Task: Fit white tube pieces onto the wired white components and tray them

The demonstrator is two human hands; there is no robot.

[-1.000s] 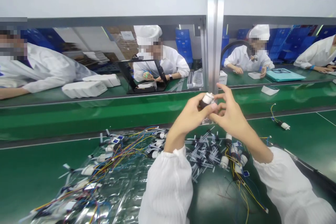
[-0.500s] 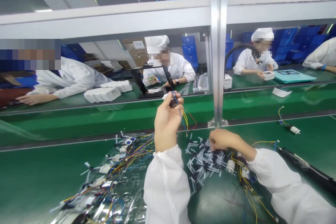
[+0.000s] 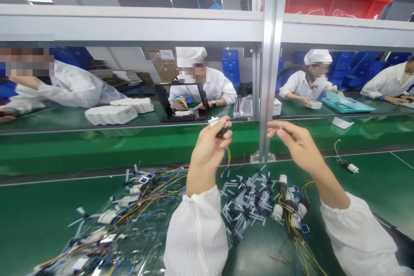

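Observation:
My left hand (image 3: 208,153) is raised at the centre, its fingers closed round a small black-and-white motor part (image 3: 220,127) with yellow, blue and red wires hanging down. To its right, my right hand (image 3: 299,144) is lifted above the table, fingers stretched forward and the thumb apart from them; nothing can be made out between them. Below and between the hands lies a pile of small black pieces with pale strips (image 3: 250,205). Several wired white-and-black motors (image 3: 277,212) sit just right of the pile.
Clear plastic trays (image 3: 152,241) with wired motors (image 3: 106,217) cover the left. One wired motor (image 3: 352,167) lies at far right, near a dark rod-like tool (image 3: 396,228). A metal post (image 3: 270,73) stands ahead. Co-workers in white sit across a green-sided bench (image 3: 97,148).
My right hand has risen from the pile of small pieces, and its fingers have straightened. My left hand still holds the motor part, turned slightly. The camera view has tilted up a little.

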